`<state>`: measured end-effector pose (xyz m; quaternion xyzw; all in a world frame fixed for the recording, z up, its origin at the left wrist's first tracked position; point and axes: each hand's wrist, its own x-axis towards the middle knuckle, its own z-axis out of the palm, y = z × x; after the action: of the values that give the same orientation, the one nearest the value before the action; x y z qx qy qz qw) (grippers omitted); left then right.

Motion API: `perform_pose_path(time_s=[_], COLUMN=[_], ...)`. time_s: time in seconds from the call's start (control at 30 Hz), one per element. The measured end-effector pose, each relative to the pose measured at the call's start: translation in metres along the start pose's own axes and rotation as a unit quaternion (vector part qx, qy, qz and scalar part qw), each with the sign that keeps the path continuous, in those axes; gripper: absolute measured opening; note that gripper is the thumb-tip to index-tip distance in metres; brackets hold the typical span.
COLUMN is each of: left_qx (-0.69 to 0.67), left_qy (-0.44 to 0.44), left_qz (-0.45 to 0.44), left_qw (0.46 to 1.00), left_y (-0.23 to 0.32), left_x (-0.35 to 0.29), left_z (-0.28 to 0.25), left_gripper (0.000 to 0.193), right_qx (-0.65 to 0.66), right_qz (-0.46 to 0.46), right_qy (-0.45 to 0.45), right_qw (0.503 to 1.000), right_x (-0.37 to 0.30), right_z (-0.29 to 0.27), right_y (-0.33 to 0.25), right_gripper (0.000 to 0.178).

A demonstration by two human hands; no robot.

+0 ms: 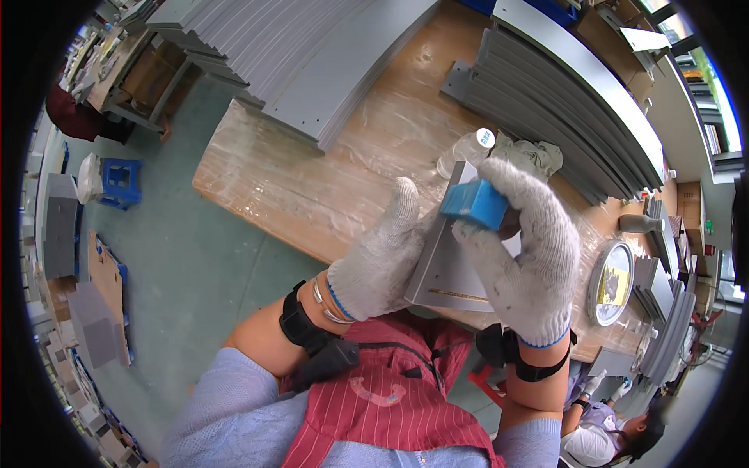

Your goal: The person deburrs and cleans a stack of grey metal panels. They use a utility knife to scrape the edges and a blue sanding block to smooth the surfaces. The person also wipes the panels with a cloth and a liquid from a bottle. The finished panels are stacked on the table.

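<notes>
Both of my hands wear white knit gloves with blue cuffs. My right hand (534,253) pinches a blue block (474,204), which looks like a sanding block or firm sponge, between thumb and fingers. The block rests against the upper part of a narrow grey panel (443,273) with a slot near its lower end. At the panel's left side my left hand (376,261) steadies it, thumb stretched upward and the other fingers partly hidden behind it. Just beyond the panel stand a clear bottle with a white cap (466,150) and a crumpled pale cloth (538,157).
The wooden table (273,168) is covered in clear film. Long grey panels (300,58) are stacked at the far left, with another stack (558,101) at the far right. A round can lid (611,282) lies to the right. A blue stool (119,183) stands on the floor; another person (605,429) works at lower right.
</notes>
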<state>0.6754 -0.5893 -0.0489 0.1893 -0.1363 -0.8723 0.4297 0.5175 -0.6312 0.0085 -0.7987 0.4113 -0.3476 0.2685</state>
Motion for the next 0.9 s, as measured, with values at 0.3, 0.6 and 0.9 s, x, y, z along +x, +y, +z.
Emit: perform_pose_path(time_s=[0.3,0.6,0.9], left_qx=[-0.009,-0.142,0.329], left_qy=[-0.052,-0.013,0.030], left_qz=[0.037,-0.028,0.093], left_qw=[0.998,0.989,0.939], left_y=[-0.002,0.002,-0.004], left_x=[0.011,0.010,0.001], left_z=[-0.013,-0.035,-0.043], left_gripper=[0.107,0.100,0.037], right_qx=[-0.030,0.025,0.011], right_qz=[0.010,-0.038,0.073], right_qy=[0.015,-0.149,0.133], right_qw=[0.999,0.988,0.988], right_x=[0.009,-0.062,-0.101], right_z=[0.007,0.000,0.002], right_y=[0.002,-0.030,-0.016], right_gripper=[0.043,0.049,0.055])
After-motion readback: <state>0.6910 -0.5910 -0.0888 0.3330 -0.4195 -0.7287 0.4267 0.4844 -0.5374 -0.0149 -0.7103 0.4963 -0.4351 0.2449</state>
